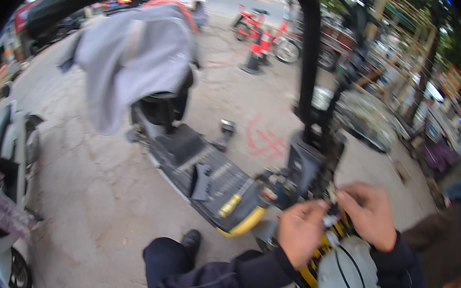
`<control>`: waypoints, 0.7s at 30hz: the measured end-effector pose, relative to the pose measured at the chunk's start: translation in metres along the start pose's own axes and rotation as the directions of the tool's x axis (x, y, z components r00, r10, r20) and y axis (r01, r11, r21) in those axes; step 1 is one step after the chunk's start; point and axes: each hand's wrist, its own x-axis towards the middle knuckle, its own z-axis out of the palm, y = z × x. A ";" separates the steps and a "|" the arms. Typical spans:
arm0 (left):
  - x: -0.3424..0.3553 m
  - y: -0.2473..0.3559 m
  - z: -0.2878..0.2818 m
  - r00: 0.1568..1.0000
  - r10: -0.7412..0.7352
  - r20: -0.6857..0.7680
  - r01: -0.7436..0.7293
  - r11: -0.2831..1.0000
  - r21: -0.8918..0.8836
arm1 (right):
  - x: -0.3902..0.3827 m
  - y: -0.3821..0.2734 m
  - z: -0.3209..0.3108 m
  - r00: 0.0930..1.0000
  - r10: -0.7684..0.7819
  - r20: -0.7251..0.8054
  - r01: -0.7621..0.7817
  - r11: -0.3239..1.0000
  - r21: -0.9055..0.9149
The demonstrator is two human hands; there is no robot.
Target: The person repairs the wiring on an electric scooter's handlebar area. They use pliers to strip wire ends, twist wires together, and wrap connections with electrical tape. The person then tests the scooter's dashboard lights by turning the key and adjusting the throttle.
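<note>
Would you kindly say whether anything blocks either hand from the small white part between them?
Nothing visible does: the small white part shows, though blurred, in the gap between the left hand and right hand.

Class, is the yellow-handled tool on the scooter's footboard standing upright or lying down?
Lying down: its yellow handle rests on its side on the footboard.

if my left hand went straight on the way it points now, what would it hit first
Probably the right hand, facing the left hand across a narrow gap, though depth is unclear.
</note>
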 end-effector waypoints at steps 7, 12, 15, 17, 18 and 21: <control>0.000 0.011 -0.004 0.992 0.017 0.129 -0.023 0.999 0.041 | 0.006 0.014 0.007 0.996 0.083 0.038 -0.086 0.993 0.079; 0.000 0.012 -0.005 0.989 0.021 0.146 -0.030 0.998 0.060 | 0.012 0.011 0.009 0.994 0.095 0.055 -0.101 0.988 0.118; 0.001 0.011 -0.005 0.987 0.031 0.160 -0.043 0.997 0.068 | 0.013 0.011 0.013 0.994 0.108 0.012 -0.109 0.990 0.094; 0.001 0.010 -0.006 0.985 0.039 0.170 -0.055 0.995 0.087 | 0.012 0.011 0.016 0.995 0.098 -0.029 -0.097 0.994 0.048; 0.001 0.010 -0.006 0.984 0.045 0.174 -0.064 0.993 0.104 | 0.011 0.011 0.017 0.995 0.085 -0.049 -0.085 0.996 0.011; -0.001 0.008 -0.006 0.980 0.054 0.193 -0.081 0.988 0.131 | 0.009 0.010 0.019 0.993 0.048 -0.111 -0.057 0.995 -0.085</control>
